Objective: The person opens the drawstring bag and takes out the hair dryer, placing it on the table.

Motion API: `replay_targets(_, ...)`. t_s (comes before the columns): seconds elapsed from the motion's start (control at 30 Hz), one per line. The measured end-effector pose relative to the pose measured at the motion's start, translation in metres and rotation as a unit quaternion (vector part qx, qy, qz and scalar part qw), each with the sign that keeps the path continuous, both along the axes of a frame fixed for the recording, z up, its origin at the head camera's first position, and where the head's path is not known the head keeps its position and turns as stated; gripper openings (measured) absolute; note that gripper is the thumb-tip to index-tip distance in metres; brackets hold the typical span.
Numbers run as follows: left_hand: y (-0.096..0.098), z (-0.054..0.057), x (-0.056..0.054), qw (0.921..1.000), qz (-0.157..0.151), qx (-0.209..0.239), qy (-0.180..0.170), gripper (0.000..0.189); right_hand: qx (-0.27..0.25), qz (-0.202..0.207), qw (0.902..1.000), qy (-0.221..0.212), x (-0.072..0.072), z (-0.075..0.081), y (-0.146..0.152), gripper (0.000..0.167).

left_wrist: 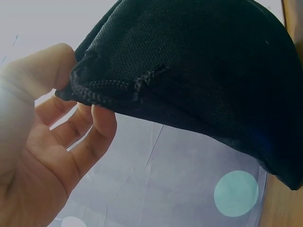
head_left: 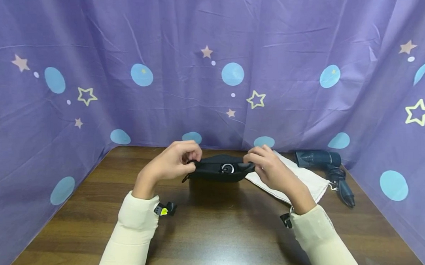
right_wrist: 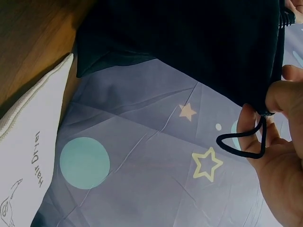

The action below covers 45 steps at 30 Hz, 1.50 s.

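A black drawstring bag (head_left: 214, 176) hangs between both hands above the table, its mouth turned up. My left hand (head_left: 171, 162) pinches the left end of the rim between thumb and fingers, beside a knotted black cord (left_wrist: 111, 87). At the opposite end, my right hand (head_left: 275, 172) pinches the rim, and a loop of black cord (right_wrist: 241, 152) dangles by its fingers. Inside the mouth shows a round silver-rimmed part (head_left: 228, 168) with a dark middle; the rest of that object is hidden in the bag.
Right of the bag, a flat white cloth bag (head_left: 307, 179) printed "Hair Dryer" lies on the wooden table (head_left: 210, 235). Beyond it, near the right edge, rests a dark hair dryer (head_left: 317, 158) with its cord bundled. A purple curtain (head_left: 180, 51) surrounds the table's back and sides.
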State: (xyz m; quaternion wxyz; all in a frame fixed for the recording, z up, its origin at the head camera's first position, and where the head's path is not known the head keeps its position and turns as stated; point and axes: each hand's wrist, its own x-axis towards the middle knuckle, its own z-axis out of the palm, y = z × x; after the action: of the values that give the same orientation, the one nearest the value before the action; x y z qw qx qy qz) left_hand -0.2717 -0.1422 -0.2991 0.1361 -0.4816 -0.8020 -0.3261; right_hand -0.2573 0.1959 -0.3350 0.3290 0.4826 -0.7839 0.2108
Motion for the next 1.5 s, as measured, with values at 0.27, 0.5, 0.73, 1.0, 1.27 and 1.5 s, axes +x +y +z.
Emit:
replay_targets(0.27,0.002,-0.003,0.003,0.9996,-0.006,-0.015,-0.021,0.024,0.008,0.001,1.0,0.005,-0.001,-0.006,0.002,0.041)
replay_targets(0.5,0.006,-0.006,0.004,0.9992,-0.007,-0.028,-0.029,0.023,0.025,-0.002,0.9996,0.011,-0.002,-0.008,0.002,0.044)
replay_targets(0.73,0.011,-0.008,0.004,0.9985,-0.001,-0.048,-0.027,0.026,0.042,-0.012,0.999,0.005,-0.005,-0.011,0.003,0.045)
replay_targets(1.0,0.015,-0.014,0.002,0.9973,-0.004,-0.07,-0.023,0.021,0.059,-0.019,0.998,-0.015,-0.009,-0.021,0.003,0.047)
replay_targets(1.27,0.024,-0.026,-0.002,0.9949,-0.019,-0.094,-0.032,0.022,0.085,-0.041,0.9948,-0.04,-0.013,-0.032,0.004,0.05)
replay_targets(1.5,0.034,-0.036,-0.005,0.9926,-0.03,-0.111,-0.04,0.026,0.11,-0.067,0.9888,-0.074,-0.012,-0.036,0.003,0.05)
